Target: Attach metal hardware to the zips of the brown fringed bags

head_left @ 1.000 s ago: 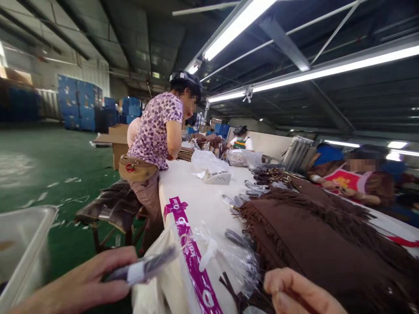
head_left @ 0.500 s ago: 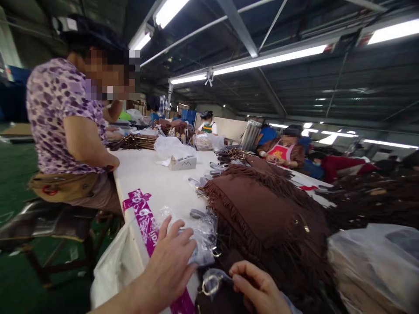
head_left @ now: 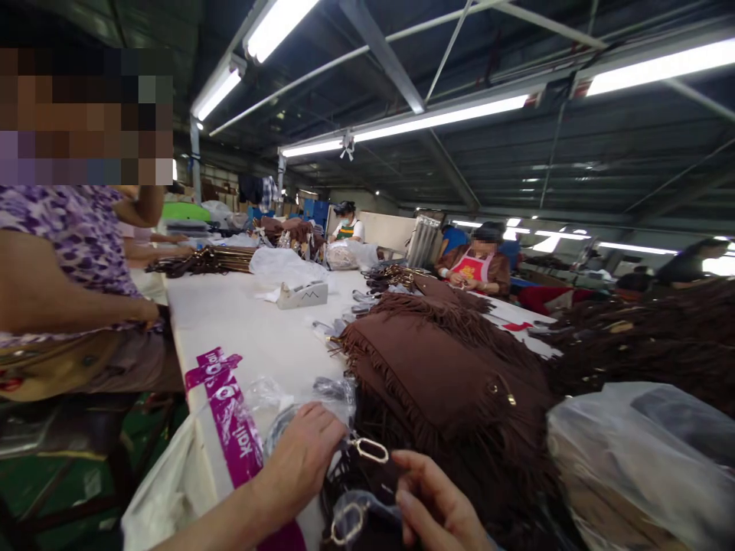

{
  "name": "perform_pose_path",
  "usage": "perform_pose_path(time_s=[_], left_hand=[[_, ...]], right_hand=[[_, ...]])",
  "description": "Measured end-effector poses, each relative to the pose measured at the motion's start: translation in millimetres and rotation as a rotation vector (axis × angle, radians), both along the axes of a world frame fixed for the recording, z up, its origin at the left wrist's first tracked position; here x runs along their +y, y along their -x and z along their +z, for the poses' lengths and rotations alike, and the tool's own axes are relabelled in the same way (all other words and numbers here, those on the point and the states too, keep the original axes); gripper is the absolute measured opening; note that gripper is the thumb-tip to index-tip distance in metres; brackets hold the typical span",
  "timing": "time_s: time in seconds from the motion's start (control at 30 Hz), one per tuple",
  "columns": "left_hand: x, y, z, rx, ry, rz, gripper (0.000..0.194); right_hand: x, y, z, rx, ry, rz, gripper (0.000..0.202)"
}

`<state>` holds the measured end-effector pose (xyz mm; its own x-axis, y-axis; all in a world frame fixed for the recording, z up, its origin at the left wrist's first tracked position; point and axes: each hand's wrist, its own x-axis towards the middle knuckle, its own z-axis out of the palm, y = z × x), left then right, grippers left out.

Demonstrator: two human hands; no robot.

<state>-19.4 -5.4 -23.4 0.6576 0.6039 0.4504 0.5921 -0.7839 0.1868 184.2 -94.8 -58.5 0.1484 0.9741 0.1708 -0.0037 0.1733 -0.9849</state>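
My left hand (head_left: pixel 310 451) is closed, its fingers curled down into a clear plastic bag (head_left: pixel 279 428) on the white table; the fingertips are partly hidden. My right hand (head_left: pixel 439 497) pinches the edge of a clear plastic wrapper (head_left: pixel 376 505) that covers a gold oval ring (head_left: pixel 347 523). A second, bare gold oval ring (head_left: pixel 372 451) lies between the hands on dark brown material. Just beyond them are stacked brown fringed bags (head_left: pixel 442 352), one with a gold clasp (head_left: pixel 511 399).
Purple printed tape (head_left: pixel 230 428) runs along the left edge of the white table (head_left: pixel 230 314). Farther back stands a tape dispenser (head_left: pixel 302 295) beside crumpled plastic. A co-worker in a purple patterned top (head_left: pixel 63 252) sits left. A plastic-covered bundle (head_left: pixel 625 459) lies right.
My left hand has gone from spread fingers over the plastic to curled fingers in it. The bare oval ring now shows more fully. The view has shifted, moving the co-worker leftward.
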Motion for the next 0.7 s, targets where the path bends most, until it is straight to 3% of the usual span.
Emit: perform_pose_path(time_s=[0.1, 0.3, 0.4, 0.43, 0.5, 0.6, 0.7], left_hand=[[-4, -2, 8.8, -0.113, -0.009, -0.084, 0.025], [-16, -12, 10.9, -0.148, 0.156, -0.225, 0.027], [-22, -17, 20.0, -0.103, 0.258, -0.259, 0.045], [-23, -20, 24.0, -0.08, 0.277, -0.256, 0.044], [-21, -26, 30.3, -0.032, 0.276, -0.234, 0.022], [-13, -33, 30.5, 0.046, 0.223, -0.22, 0.027], [-9, -34, 23.4, 0.06, 0.245, -0.235, 0.023]], right_hand=[[0, -2, 10.1, -0.218, -0.158, -0.071, 0.052], [-3, -9, 27.2, -0.556, -0.457, -0.041, 0.021], [-7, -16, 32.4, -0.635, -0.43, -0.019, 0.016], [-8, -18, 33.6, -0.644, -0.41, -0.021, 0.015], [-11, -22, 35.4, -0.616, -0.352, -0.055, 0.016], [-11, -26, 36.5, -0.484, -0.187, -0.144, 0.025], [-7, -29, 36.4, -0.327, -0.043, -0.128, 0.035]])
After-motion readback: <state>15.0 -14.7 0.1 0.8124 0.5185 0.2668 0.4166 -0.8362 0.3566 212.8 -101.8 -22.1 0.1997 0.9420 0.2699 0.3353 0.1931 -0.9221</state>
